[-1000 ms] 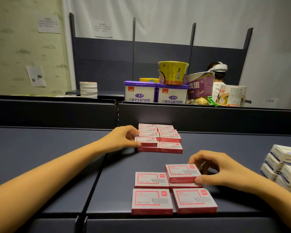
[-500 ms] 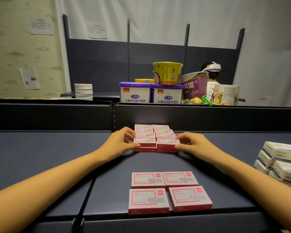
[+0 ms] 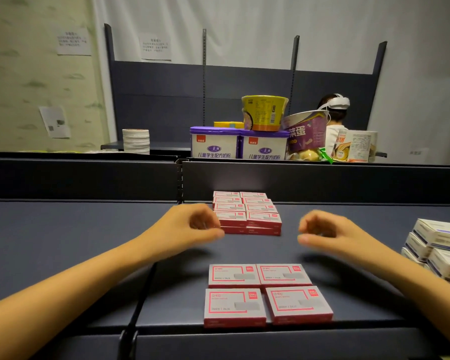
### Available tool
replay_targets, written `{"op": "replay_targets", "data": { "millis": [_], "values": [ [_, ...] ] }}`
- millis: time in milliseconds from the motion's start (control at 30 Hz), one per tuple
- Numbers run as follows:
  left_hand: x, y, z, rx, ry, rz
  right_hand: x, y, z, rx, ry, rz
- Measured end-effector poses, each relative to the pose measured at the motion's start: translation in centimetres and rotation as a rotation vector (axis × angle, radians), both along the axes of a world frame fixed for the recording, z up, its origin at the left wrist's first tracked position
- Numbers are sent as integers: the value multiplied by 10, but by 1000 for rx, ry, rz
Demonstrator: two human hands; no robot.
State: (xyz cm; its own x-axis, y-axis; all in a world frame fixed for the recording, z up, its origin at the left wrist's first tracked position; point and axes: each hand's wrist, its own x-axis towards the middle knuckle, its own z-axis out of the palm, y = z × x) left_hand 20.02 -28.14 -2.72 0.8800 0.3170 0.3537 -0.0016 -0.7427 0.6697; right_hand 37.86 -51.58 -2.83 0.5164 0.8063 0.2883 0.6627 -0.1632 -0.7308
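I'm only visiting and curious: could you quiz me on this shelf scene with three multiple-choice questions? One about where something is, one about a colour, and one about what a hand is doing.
1. Where does the two-by-two group of red-and-white staple boxes lie?
A) by the front edge of the shelf
B) on the floor
C) in a drawer

2. What colour are the lids of the two milk powder tubs?
A) green
B) purple
C) black

3. What does the right hand hold?
A) a pen
B) a cup
C) nothing

Answers:
1 A, the four boxes lie flat, nearest the camera, just behind the shelf's lip.
2 B, both tubs have purple lids above white sides.
3 C, its fingers are loosely curled above the shelf with nothing between them.
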Motion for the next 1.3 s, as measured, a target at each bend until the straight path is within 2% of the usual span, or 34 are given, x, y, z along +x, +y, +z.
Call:
{"op": "replay_targets", "data": {
  "millis": [100, 200, 467, 733, 1033, 1233, 1300],
  "values": [
    [-35, -24, -2, 4, 124, -159, -17, -29, -7, -133, 11, 168],
    [-56, -36, -7, 51, 177, -182, -30, -46, -9, -201, 55, 245],
    [-73, -43, -13, 262, 311, -163, -44, -50, -13, -247, -34, 168],
    [-46, -17, 19, 51, 65, -138, -46, -49, -14, -281, 20, 140],
    [26, 27, -6, 116, 214, 26, -49, -51, -14, -294, -34, 143],
    [27, 28, -19, 84, 170, 54, -48, -50, -12, -170, 41, 174],
    [27, 28, -19, 77, 156, 53, -45, -47, -7, -95, 14, 188]
  ]
}}
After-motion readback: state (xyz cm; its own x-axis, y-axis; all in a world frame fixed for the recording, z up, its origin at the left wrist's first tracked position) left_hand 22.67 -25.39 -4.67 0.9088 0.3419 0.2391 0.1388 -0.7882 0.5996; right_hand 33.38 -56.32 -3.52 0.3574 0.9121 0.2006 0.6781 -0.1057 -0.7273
